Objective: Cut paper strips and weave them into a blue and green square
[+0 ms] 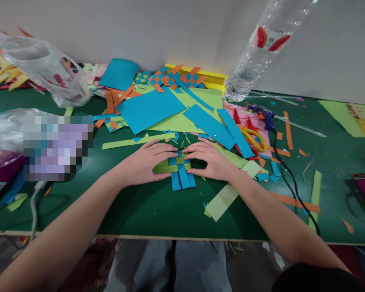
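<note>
A small weave of blue and green paper strips (182, 176) lies on the table in front of me. Its blue strips run toward me and a green strip crosses them. From the left, my left hand (144, 162) curves around it, fingertips at its upper edge and thumb on its left side. My right hand (211, 160) mirrors this, fingers and thumb gripping its right side. The fingers partly cover the top of the weave. Just beyond my left hand lies a loose green strip (136, 141).
Blue sheets (152, 107) and finished woven pieces (176, 78) lie behind. To the right are yellow-handled scissors (258, 142), a glue gun (266, 115) with a black cord, and a tall plastic bottle (261, 52). A blurred-out device (59, 148) and plastic bag (48, 69) sit left.
</note>
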`<state>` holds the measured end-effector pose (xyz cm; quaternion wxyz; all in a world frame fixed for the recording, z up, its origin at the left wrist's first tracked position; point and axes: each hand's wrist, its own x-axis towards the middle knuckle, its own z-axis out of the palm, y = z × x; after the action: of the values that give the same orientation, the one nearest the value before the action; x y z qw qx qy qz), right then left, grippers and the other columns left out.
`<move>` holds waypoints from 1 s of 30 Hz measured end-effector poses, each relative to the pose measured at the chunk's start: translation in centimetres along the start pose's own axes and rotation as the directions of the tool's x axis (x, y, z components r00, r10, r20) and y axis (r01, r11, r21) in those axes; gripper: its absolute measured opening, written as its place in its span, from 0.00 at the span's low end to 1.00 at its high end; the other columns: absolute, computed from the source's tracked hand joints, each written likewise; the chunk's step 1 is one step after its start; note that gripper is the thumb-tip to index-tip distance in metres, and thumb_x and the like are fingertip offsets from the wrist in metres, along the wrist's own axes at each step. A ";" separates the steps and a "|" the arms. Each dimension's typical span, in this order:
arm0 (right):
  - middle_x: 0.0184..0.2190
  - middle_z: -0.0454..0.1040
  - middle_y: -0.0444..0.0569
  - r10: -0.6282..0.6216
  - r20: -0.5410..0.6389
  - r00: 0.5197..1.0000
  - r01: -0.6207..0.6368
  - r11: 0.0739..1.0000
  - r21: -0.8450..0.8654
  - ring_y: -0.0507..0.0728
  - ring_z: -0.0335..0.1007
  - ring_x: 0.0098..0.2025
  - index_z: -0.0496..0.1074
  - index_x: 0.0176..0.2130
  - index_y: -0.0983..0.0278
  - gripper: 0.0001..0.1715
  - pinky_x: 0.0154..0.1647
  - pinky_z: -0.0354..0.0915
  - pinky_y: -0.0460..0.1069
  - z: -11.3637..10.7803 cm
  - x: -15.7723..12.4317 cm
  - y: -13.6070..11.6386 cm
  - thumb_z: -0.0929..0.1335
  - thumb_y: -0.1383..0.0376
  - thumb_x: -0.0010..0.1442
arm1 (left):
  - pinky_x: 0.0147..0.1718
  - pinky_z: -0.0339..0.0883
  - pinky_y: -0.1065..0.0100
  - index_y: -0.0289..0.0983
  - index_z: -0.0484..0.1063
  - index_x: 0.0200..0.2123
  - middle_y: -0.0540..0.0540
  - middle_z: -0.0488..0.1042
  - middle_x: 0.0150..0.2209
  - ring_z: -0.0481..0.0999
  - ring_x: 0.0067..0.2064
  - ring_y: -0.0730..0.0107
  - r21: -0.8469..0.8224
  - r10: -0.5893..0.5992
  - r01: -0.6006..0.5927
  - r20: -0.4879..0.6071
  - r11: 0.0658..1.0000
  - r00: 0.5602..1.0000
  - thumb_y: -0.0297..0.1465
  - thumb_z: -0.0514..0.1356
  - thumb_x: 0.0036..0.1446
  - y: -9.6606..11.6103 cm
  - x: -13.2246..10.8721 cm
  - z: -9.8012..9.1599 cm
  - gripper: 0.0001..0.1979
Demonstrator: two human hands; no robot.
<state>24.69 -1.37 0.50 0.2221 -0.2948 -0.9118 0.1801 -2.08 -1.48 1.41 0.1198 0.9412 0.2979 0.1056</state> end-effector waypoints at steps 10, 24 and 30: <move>0.52 0.75 0.47 -0.018 -0.005 1.000 0.018 1.000 -0.006 0.59 0.67 0.57 0.74 0.48 0.57 0.18 0.69 0.42 0.66 0.0 0.0 -0.1 0.69 0.54 0.60 | 0.63 0.55 0.54 0.41 0.67 0.55 0.44 0.68 0.59 0.69 0.58 0.62 -0.011 0.078 -0.079 -0.058 0.997 0.995 0.35 0.58 0.60 0.2 0.0 -0.4 0.19; 0.58 0.69 0.48 0.033 0.023 0.999 -0.032 0.998 -0.045 0.61 0.59 0.63 0.69 0.54 0.58 0.27 0.70 0.38 0.65 -0.4 -0.2 0.1 0.69 0.51 0.59 | 0.60 0.59 0.55 0.41 0.63 0.59 0.42 0.64 0.62 0.65 0.61 0.57 -0.020 -0.011 0.011 -0.002 1.000 1.000 0.39 0.59 0.58 0.2 -0.3 -0.6 0.26; 0.57 0.70 0.52 0.084 0.043 0.996 -0.081 0.995 -0.064 0.62 0.60 0.62 0.65 0.59 0.59 0.32 0.69 0.41 0.66 -0.5 -0.3 0.3 0.68 0.50 0.59 | 0.62 0.56 0.54 0.41 0.57 0.63 0.42 0.65 0.62 0.63 0.63 0.56 -0.014 -0.061 0.062 0.016 0.998 0.998 0.40 0.60 0.57 0.2 -0.2 -0.8 0.32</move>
<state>25.26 -1.26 0.67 0.1844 -0.3348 -0.9088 0.1673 -2.38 -1.66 2.18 0.1323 0.9314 0.3250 0.0967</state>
